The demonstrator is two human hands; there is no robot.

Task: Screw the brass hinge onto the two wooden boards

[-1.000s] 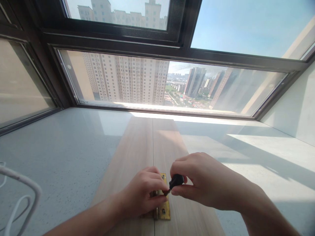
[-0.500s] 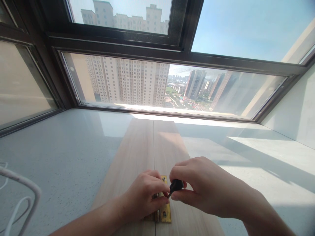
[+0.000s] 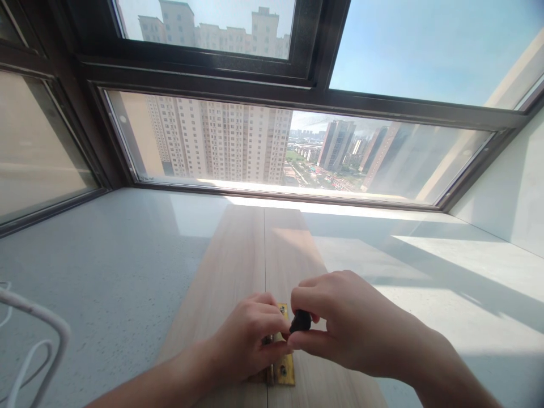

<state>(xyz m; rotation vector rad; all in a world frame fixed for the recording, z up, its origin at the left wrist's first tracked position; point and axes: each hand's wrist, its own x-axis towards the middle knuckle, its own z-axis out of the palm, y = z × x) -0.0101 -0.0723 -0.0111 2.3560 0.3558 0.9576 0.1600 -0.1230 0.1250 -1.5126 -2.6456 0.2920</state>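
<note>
A brass hinge (image 3: 288, 362) lies across the seam of two pale wooden boards (image 3: 238, 255), with screw heads showing near both ends of its right leaf. My left hand (image 3: 250, 334) rests over the hinge's left leaf and hides most of it. Its thumb and forefinger are pinched close together above the middle of the right leaf; what they hold is hidden. In my right hand (image 3: 348, 323) is a short screwdriver with a black handle (image 3: 301, 321), gripped between thumb and fingers. The screwdriver's tip is out of sight beside the left fingertips.
The boards lie on a pale speckled sill (image 3: 127, 272), reaching toward a dark-framed window (image 3: 272, 195). White cables (image 3: 51, 323) curve up at the left edge. A pale wall (image 3: 510, 198) rises at the right, and sunlight and shadow stripe the sill.
My right hand has shifted slightly left and turned the screwdriver, so its metal shaft no longer shows. My left hand stays nearly still.
</note>
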